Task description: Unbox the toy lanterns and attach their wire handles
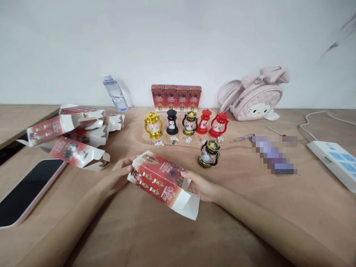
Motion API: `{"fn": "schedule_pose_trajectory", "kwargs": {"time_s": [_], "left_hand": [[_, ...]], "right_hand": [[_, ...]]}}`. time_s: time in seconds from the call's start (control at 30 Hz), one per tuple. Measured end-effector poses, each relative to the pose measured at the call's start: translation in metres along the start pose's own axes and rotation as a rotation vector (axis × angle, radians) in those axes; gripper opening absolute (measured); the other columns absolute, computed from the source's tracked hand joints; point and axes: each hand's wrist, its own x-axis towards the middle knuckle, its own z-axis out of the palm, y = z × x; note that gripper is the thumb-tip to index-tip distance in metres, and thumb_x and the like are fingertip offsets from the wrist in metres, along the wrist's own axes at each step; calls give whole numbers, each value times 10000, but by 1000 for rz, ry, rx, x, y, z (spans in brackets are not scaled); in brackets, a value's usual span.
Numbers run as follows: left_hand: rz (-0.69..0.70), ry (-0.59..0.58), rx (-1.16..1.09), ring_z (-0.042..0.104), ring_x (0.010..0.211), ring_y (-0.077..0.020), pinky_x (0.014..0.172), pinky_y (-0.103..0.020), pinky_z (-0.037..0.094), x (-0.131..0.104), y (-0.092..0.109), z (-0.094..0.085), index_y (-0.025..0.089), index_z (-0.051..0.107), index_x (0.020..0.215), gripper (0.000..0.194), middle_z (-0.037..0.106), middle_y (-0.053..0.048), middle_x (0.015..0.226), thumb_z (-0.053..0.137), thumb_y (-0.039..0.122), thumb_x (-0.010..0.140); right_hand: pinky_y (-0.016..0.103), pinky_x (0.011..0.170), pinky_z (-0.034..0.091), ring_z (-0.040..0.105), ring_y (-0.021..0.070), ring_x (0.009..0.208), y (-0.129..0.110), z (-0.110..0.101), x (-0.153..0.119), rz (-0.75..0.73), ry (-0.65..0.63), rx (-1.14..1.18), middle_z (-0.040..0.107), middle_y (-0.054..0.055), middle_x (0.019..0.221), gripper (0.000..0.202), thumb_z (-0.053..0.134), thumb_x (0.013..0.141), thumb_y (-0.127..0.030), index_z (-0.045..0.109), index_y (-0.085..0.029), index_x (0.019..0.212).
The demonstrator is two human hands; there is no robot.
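A red printed cardboard box [158,174] is held tilted above the table between both hands, its end flap open toward the lower right. My left hand [120,174] grips its left end, thumb on the near edge. Around the right side, near the open end, my right hand [198,183] is closed with its thumb on top. Just beyond the box stands a bronze-black mini lantern [209,154]. Behind it is a row of small lanterns: a gold lantern [154,126], a black lantern [172,123], a bronze lantern [190,124] and two red lanterns [218,126].
Several open boxes [80,148] pile up at left, near a phone [30,189]. Closed red boxes [176,97] line the wall beside a bottle [115,92] and a pink bag [256,98]. A screwdriver [280,134] and a power strip [333,159] lie at right.
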Motion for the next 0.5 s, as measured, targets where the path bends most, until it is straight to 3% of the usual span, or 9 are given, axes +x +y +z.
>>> {"fn": "schedule_pose_trajectory", "kwargs": {"time_s": [0.1, 0.27, 0.4, 0.5], "left_hand": [[-67, -37, -12, 693, 799, -367, 528, -368, 554, -3, 4, -2, 170, 690, 797, 568, 716, -122, 758, 891, 402, 319], [-95, -128, -12, 688, 833, -372, 565, -375, 562, -5, 3, -12, 184, 685, 848, 552, 705, -127, 771, 873, 355, 358], [-47, -98, 46, 685, 700, -295, 588, -349, 559, -5, -7, -22, 187, 680, 839, 526, 712, -110, 761, 880, 349, 380], [-39, -80, 115, 684, 781, -296, 670, -355, 560, -6, -12, -23, 171, 657, 939, 637, 720, -106, 848, 878, 400, 387]], "right_hand": [[231, 679, 490, 679, 154, 778, -1, 2, 0, -12, -25, -15, 721, 9, 886, 458, 755, 615, -494, 639, -203, 948], [232, 677, 493, 680, 145, 735, -2, -1, 1, -9, -46, -60, 728, 19, 859, 400, 722, 651, -488, 651, -191, 909], [244, 730, 500, 689, 152, 774, -9, -12, 2, 45, -61, -90, 734, 29, 901, 362, 679, 695, -473, 656, -180, 906], [253, 783, 497, 689, 152, 827, -14, -19, 3, 134, -73, -84, 728, 50, 966, 367, 630, 747, -457, 647, -160, 961]]}}
